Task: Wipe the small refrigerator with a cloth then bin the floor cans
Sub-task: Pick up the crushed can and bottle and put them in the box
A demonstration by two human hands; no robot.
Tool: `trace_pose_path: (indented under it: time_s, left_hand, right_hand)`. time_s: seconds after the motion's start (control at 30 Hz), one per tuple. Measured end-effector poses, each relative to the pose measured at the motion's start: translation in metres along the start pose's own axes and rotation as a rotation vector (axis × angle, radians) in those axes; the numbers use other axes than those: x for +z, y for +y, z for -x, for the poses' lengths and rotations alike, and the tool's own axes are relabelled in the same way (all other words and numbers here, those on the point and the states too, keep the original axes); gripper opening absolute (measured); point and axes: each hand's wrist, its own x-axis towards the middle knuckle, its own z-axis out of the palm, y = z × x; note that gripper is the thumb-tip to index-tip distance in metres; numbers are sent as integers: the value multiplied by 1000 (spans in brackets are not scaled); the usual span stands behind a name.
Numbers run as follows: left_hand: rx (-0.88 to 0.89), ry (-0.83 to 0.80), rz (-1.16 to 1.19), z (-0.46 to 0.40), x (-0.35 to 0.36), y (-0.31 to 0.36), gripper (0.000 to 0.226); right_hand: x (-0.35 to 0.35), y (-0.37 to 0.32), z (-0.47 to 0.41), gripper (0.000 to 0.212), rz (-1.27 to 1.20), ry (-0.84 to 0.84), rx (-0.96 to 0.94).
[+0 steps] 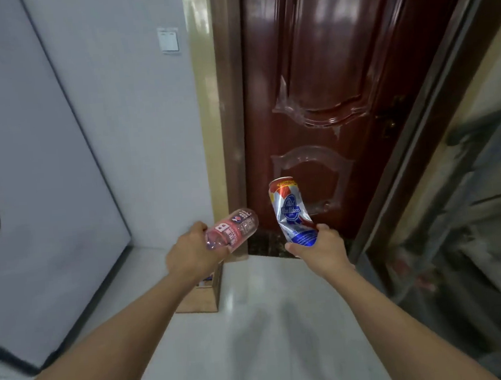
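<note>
My left hand [193,255] grips a pink clear plastic bottle [234,229] by its lower part, tilted with its far end pointing up and right. My right hand [321,248] holds a dented silver, blue and red beer can [290,213] by its base, the can standing nearly upright and bent in the middle. Both are held out in front of me above the floor, about a hand's width apart. Below my left hand stands a brown cardboard box [205,296], mostly hidden by my wrist. No refrigerator or cloth shows in this view.
A dark red-brown door [324,77] is straight ahead. A grey-white wall [131,124] with a light switch [168,40] is on the left, beside a grey panel [33,209]. Blurred shelving [472,216] stands on the right. The floor is pale glossy tile [271,339].
</note>
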Motion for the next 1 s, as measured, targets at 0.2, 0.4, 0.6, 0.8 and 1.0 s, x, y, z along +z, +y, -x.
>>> trace_pose_path:
  time_s: [0.2,0.4,0.6,0.8,1.0]
  left_hand:
    - [-88,52,13,-84,17,15,60]
    - [-162,109,-40,-150,24,35,61]
    - [-284,215,-28,-207,42,46,61]
    - [-508,319,-43,-246,67,64,59]
    - [-688,365,-1,-259,80,78,63]
  right_hand:
    - [18,-25,-97,80,0,-102,-85]
    - [24,-46,-183,82,-5,-154,-154]
    - [44,-65,-274,81,44,-262,-275]
    - [65,-84,-362,79,92,-404,-455]
    - [91,-105,-416,79,112,-606,-556]
